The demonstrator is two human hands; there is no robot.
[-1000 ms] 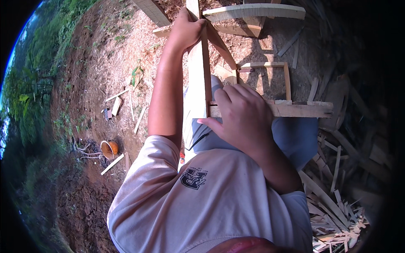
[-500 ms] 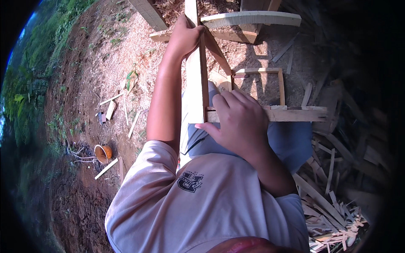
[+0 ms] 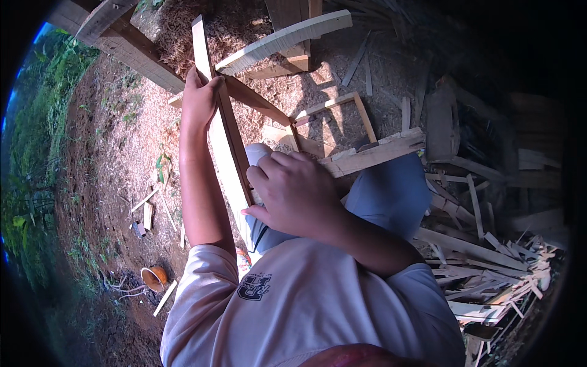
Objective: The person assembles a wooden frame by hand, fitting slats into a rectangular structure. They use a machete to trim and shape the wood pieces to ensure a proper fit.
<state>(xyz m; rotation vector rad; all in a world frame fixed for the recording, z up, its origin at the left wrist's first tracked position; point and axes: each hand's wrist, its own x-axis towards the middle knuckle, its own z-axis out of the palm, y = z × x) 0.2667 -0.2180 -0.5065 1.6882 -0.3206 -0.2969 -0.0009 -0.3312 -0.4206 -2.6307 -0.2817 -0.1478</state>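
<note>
While gripping the post in its upper part with the left hand, clasps the rail with the right hand, bending the fingers over it and setting the thumb by the post's lower end. Holds both pieces in front of the shirt, above the trousers. Has a curved slat just beside the left hand, with one end at the post. Has an orange bucket on the ground at left and a pile of offcuts at lower right, well apart from both hands.
</note>
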